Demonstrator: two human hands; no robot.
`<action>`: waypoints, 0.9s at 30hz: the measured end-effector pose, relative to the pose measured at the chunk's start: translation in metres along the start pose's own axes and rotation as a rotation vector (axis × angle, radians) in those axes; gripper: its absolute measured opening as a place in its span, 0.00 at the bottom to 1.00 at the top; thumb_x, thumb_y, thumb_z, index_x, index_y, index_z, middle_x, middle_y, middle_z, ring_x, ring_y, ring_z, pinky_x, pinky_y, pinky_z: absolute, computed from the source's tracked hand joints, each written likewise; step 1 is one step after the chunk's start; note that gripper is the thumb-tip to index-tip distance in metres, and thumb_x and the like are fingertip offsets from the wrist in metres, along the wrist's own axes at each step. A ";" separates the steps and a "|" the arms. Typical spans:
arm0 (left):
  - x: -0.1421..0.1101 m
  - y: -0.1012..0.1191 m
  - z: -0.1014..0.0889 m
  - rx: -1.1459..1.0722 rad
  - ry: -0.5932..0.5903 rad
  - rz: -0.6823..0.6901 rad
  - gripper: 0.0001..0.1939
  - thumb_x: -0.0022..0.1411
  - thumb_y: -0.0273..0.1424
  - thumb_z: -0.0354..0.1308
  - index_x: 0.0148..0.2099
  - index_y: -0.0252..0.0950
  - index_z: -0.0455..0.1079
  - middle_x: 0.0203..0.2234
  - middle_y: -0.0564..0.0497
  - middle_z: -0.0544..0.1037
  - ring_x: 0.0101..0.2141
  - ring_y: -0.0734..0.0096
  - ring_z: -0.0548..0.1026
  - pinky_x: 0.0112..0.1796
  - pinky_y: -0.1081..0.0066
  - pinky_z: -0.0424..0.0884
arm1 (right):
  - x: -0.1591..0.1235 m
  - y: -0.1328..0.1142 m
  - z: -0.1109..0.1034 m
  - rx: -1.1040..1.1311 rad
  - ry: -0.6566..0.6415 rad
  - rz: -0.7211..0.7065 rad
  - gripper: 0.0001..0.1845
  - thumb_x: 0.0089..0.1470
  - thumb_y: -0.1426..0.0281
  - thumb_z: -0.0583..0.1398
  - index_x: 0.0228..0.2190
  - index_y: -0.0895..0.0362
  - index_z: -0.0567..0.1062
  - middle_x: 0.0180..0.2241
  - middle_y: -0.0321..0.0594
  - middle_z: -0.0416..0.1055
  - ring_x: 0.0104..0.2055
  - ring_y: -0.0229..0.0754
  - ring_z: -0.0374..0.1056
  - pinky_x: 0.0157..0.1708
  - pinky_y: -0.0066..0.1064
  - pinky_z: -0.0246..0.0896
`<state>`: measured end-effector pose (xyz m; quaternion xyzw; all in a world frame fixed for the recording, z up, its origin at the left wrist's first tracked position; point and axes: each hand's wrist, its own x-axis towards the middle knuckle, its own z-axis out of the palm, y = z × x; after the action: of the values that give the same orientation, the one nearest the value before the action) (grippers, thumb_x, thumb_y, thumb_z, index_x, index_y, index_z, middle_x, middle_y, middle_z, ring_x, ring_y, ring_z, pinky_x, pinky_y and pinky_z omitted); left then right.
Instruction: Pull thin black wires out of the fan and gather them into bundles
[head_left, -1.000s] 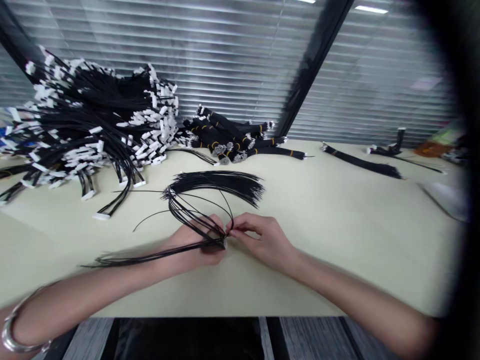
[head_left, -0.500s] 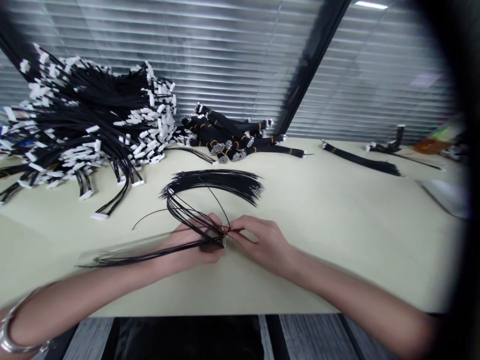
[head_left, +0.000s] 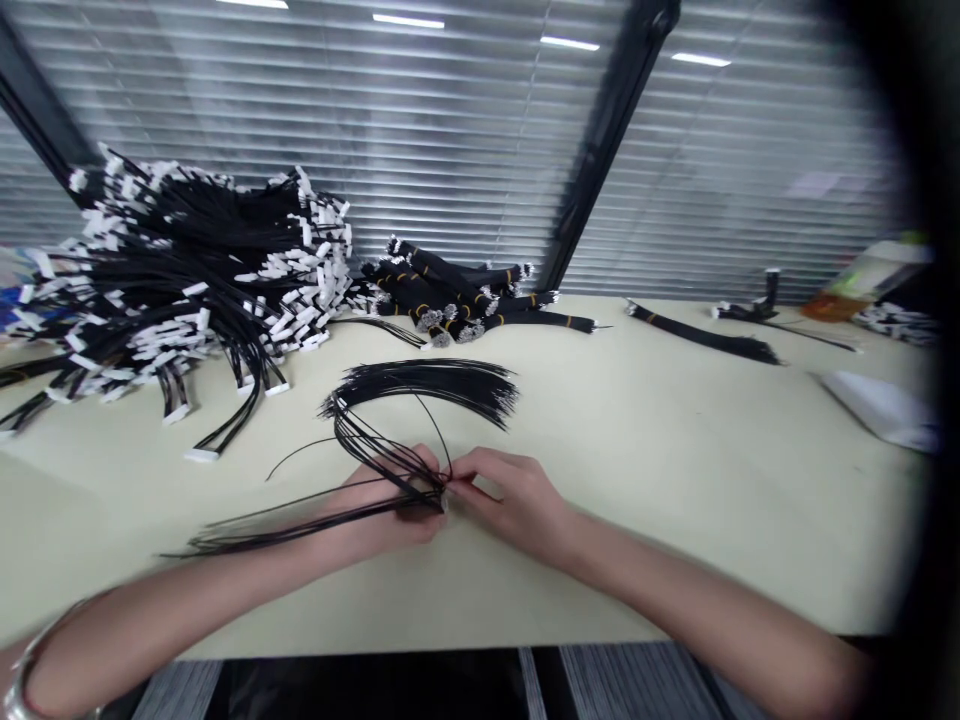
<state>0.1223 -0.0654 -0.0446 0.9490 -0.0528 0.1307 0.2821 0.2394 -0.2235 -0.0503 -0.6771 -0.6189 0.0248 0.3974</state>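
Gathered in the closed left hand (head_left: 386, 535) is a cluster of black wires (head_left: 307, 528), with a small pale piece (head_left: 444, 502) showing at the fingertips. By the right hand (head_left: 521, 500), thumb and forefinger drawn narrow, a single wire (head_left: 442, 437) appears to be pinched right beside that piece. Some of the held wires are trailed left over the forearm; others are looped toward the far side, to the left end of a loose wire bundle (head_left: 442, 385) on the table (head_left: 600, 420).

The work in hand is judged to be fine fingertip placing of one wire end at the pale piece. For that, the piece would need to be kept steady and the wire end lined up without the others being tugged.

Farther off, cables with white connectors (head_left: 217, 235) are heaped on the left, yellow-banded bundles (head_left: 450, 285) are piled near the middle, and one banded bundle (head_left: 705, 333) is laid to the right.

Most of the pale piece is hidden by fingers and wires, so whether the wire end is seated cannot be told. The bracelet (head_left: 26, 670) is cut off at near left, and the far right is blurred and darkened.
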 end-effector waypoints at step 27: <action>0.003 0.007 -0.008 -0.051 -0.070 -0.095 0.05 0.49 0.28 0.55 0.31 0.36 0.68 0.30 0.55 0.73 0.27 0.76 0.72 0.29 0.75 0.68 | 0.004 0.001 -0.001 0.268 -0.051 0.306 0.03 0.55 0.73 0.55 0.34 0.58 0.68 0.31 0.37 0.70 0.32 0.35 0.66 0.34 0.28 0.62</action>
<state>0.1222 -0.0670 -0.0335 0.9468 -0.0208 0.0826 0.3103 0.2417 -0.2208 -0.0481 -0.7035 -0.5098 0.1842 0.4597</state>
